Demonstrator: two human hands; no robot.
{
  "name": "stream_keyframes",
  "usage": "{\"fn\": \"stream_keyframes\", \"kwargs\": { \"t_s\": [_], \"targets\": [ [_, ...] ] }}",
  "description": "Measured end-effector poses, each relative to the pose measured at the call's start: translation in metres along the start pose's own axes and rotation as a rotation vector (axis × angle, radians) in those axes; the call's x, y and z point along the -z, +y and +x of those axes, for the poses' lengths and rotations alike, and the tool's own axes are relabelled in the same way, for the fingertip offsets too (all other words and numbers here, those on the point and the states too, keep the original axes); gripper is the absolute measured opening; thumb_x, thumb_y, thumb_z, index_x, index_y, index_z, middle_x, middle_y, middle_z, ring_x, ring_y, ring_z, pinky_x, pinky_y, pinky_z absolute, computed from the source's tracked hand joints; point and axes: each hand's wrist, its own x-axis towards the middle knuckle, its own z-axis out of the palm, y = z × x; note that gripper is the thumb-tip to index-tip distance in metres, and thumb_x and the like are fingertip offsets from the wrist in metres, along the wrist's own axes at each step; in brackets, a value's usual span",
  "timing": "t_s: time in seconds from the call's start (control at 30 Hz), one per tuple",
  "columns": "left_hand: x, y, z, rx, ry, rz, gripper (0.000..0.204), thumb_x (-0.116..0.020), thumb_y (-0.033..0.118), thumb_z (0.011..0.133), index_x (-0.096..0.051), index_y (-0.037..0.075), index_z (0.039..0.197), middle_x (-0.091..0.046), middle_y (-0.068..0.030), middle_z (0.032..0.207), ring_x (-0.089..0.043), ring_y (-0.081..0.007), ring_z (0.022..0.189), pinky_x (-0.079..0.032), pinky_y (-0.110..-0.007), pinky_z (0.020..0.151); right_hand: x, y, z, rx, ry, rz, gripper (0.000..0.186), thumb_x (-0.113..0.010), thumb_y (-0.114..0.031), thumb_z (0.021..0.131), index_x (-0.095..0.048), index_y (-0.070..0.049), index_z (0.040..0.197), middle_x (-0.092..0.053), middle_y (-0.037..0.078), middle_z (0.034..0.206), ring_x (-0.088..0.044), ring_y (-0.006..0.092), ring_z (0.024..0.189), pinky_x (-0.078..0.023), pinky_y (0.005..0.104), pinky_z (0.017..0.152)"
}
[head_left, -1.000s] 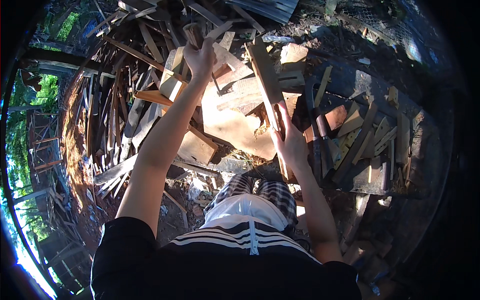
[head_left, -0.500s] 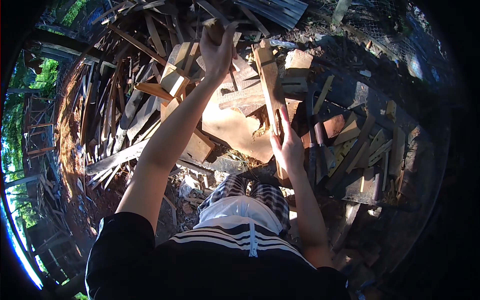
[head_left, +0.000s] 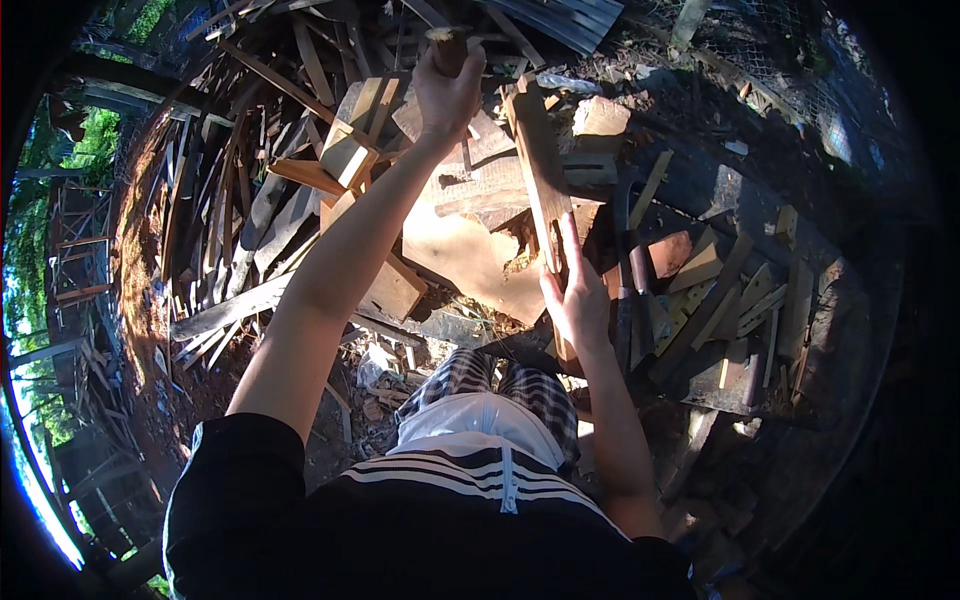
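- We see a long, narrow wooden plank slanting over the right side of a sunlit wooden slab, its near end pointing toward the knees.
- Our right hand grips the plank low down, thumb on one side, index finger stretched along the other.
- Our left hand is closed around a thick wooden handle, butt end up; we cannot tell what its far end carries.
- If that handle were swung off line, we judge the right thumb and index finger most exposed; the plank could also twist, as the hold looks light, or leave splinters.
- The plank looks dry and rough, pale along its lit left edge, browner on its face, uneven at the far end, with a dark gap near our thumb.
- Beyond lie offcuts to the right and a scrap-wood pile to the left.
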Motion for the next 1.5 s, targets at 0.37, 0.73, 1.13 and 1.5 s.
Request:
{"fn": "stream_keyframes", "kwargs": {
  "t_s": [0.37,0.73,1.13,1.5],
  "targets": [
    [-0.009,-0.020,0.001,-0.167,0.018,0.333,0.025,-0.068,0.020,0.077,-0.057,-0.002,0.081,-0.058,-0.0096,0.065,-0.053,-0.0155,0.058,-0.043,-0.032,0.057,0.018,-0.016,0.013,-0.285,-0.183,0.339,0.074,-0.060,-0.017,0.088,-0.023,-0.018,0.152,-0.060,0.022,0.122,-0.063,0.0348,0.105,-0.050,0.0380,0.088],
    [-0.013,-0.010,-0.016,-0.179,-0.080,0.320,0.023,-0.068,0.018,0.075,-0.061,-0.002,0.085,-0.062,-0.0119,0.068,-0.058,-0.0182,0.058,-0.047,-0.033,0.058,0.133,-0.125,0.082,0.243,-0.076,0.238,0.066,-0.055,-0.014,0.092,-0.025,-0.009,0.151,-0.043,0.020,0.145,-0.044,0.0313,0.133,-0.036,0.0382,0.108],
    [-0.011,-0.007,-0.026,-0.315,-0.064,0.308,0.027,-0.070,0.020,0.074,-0.064,0.002,0.093,-0.064,-0.0126,0.068,-0.064,-0.0207,0.061,-0.049,-0.033,0.060,0.144,-0.126,0.078,0.229,-0.187,0.187,0.064,-0.054,-0.015,0.090,-0.030,-0.010,0.149,-0.050,0.019,0.139,-0.051,0.0324,0.126,-0.040,0.0378,0.103],
    [-0.010,-0.008,-0.019,-0.227,0.021,0.326,0.020,-0.066,0.014,0.074,-0.058,-0.002,0.084,-0.060,-0.0091,0.065,-0.055,-0.0140,0.058,-0.046,-0.031,0.057,0.096,-0.085,0.043,0.059,-0.019,0.506,0.067,-0.055,-0.017,0.092,-0.024,-0.010,0.151,-0.057,0.017,0.131,-0.056,0.0234,0.119,-0.040,0.0347,0.102]
  ]
}}
